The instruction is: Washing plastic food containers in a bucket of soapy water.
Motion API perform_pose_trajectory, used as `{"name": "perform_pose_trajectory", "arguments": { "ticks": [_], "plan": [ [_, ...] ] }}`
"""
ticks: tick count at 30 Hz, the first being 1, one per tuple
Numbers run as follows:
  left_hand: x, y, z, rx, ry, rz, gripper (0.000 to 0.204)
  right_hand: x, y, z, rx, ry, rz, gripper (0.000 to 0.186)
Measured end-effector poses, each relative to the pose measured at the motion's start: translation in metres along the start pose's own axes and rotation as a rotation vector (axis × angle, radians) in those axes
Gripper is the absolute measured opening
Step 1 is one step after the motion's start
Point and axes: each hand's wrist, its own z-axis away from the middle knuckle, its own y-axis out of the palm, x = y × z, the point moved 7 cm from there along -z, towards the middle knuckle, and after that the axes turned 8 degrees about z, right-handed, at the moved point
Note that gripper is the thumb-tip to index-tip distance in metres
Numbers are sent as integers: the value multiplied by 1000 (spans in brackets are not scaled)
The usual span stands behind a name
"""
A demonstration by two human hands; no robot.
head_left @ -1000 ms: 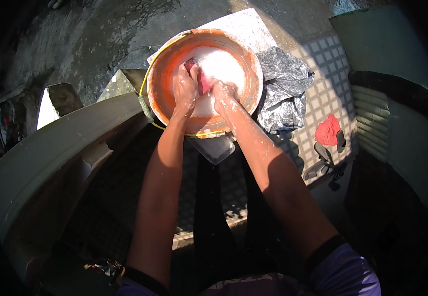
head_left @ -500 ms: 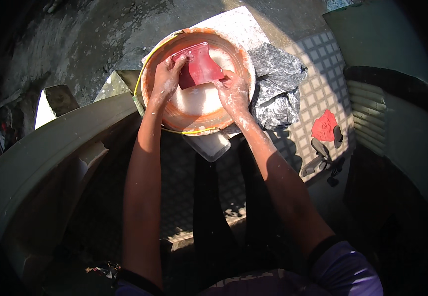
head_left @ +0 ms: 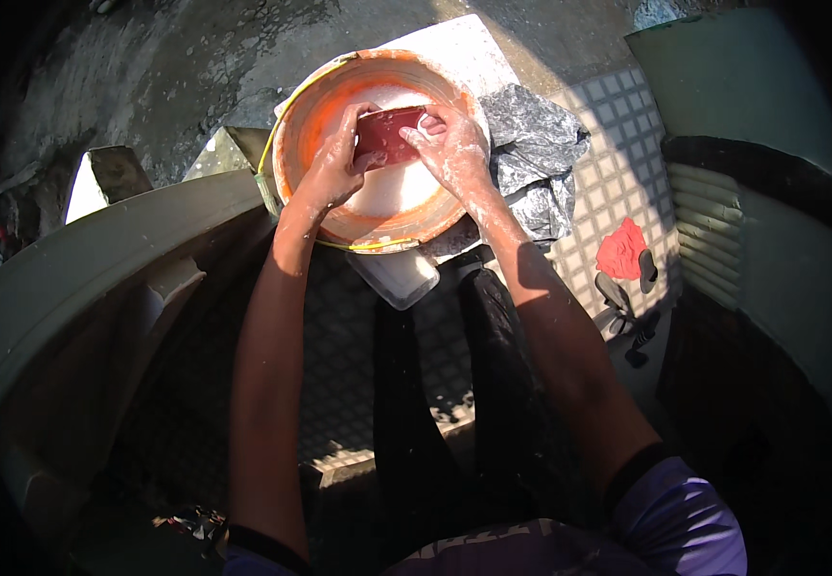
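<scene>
The fingers of the left hand grasp one end of a dark red, glossy piece, and those of the right hand grip its other end near the upper corner. The piece is thus held between both hands, spread fairly flat, within the rim of an orange bucket and above the whitish, foamy liquid. Whether its lower edge touches the foam, I cannot tell.

As a judgement, the handling of this piece looks under way rather than finished: it is lifted enough for much of its face to show, yet neither hand has let go and it has not been set aside. White flecks on the forearms suggest that some working in the liquid is done. Whether anything else lies under the foam is hidden, so what is left in there cannot be counted.

Around the bucket, a yellow handle follows its left edge, and a white board shows behind it. A crumpled grey plastic sheet lies just beside it on the right; farther off, a red cloth rests on the tiled floor, near dark footwear.
</scene>
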Motion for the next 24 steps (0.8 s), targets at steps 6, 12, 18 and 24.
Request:
{"name": "perform_pose_trajectory", "arguments": {
  "ticks": [6,12,18,24],
  "plan": [
    [-26,9,3,136,56,-86,80,8,-25,-3,-43,-343,26,28],
    [-82,-18,20,-150,181,25,69,41,-89,49,-261,-378,165,18],
    [-62,-25,110,-796,266,215,50,-25,-131,181,-138,-31,-21,13],
    [1,-2,239,-1318,-103,403,45,-132,-71,241,67,258,15,16]
  ]
}}
